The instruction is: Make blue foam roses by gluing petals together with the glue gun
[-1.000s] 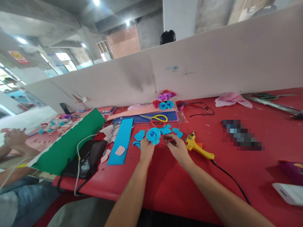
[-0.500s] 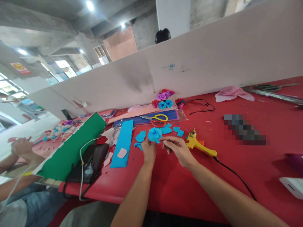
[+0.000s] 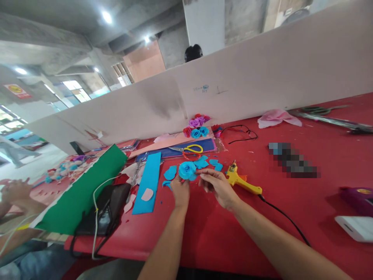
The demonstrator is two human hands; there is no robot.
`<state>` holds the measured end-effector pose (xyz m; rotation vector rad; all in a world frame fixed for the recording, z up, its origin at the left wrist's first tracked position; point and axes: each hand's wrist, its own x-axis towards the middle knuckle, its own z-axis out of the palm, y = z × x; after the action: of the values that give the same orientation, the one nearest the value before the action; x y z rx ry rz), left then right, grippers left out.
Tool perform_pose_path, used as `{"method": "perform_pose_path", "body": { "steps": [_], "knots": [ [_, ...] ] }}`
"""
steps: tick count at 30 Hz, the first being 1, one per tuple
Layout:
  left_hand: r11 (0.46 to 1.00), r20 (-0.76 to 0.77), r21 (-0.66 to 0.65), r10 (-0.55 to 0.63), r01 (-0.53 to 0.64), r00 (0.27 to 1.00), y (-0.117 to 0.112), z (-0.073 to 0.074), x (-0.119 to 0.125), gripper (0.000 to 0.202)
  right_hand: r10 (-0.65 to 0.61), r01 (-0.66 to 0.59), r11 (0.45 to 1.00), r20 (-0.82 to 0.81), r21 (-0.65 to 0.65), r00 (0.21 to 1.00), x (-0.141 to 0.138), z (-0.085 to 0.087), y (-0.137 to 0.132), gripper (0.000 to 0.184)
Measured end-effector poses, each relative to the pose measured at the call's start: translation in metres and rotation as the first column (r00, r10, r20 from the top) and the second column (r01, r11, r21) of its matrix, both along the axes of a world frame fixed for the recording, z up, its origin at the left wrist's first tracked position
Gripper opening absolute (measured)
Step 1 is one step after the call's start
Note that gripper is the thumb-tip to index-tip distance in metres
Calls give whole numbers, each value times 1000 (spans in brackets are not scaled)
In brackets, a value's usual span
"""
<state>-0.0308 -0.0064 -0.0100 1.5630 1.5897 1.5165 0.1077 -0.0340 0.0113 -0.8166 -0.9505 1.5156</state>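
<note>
A blue paper rose (image 3: 187,170) is held up over the red table by my left hand (image 3: 180,191), whose fingers close on it from below. My right hand (image 3: 215,184) is at the rose's right side, thumb and forefinger pinched at the edge of a petal. Loose blue paper petals (image 3: 170,172) lie left of and behind the flower. Just right of my right hand rests a yellow hot glue gun (image 3: 241,181). Scissors with yellow handles (image 3: 194,148) lie behind the rose, near finished paper roses (image 3: 199,132) in blue, red and purple.
On the left are a blue paper strip (image 3: 148,182), a black bag (image 3: 103,210) with a white cable, and a green sheet (image 3: 84,190). A co-worker's hands (image 3: 17,196) show at far left. Eyeglasses (image 3: 243,132) and pink paper (image 3: 278,118) lie by the white partition (image 3: 256,66).
The view has shifted slightly, so things appear a little further left. Both hands stay at the rose, and its bloom now faces the camera a bit more.
</note>
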Motion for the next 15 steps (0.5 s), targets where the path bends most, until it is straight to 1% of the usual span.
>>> {"method": "perform_pose_path", "body": {
  "steps": [2, 5, 9, 13, 15],
  "knots": [
    [1000, -2, -4, -7, 7, 1000, 0, 0, 0, 8, 42, -42, 999, -2, 8, 999, 1, 0, 0, 23],
    [1000, -5, -17, -11, 11, 1000, 0, -2, 0, 10, 124, -124, 992, 43, -2, 991, 1, 1, -1, 27],
    [1000, -27, 16, -9, 10, 1000, 0, -6, -2, 11, 160, -157, 986, 78, -51, 984, 0, 2, -2, 31],
    [1000, -30, 30, -6, 7, 1000, 2, -12, -5, 11, 278, -273, 952, 22, -137, 960, -3, 3, -5, 34],
    [1000, -41, 25, 20, -19, 999, 2, -13, -6, 11, 295, -301, 938, -62, -173, 954, -5, 4, -6, 33]
  ]
}}
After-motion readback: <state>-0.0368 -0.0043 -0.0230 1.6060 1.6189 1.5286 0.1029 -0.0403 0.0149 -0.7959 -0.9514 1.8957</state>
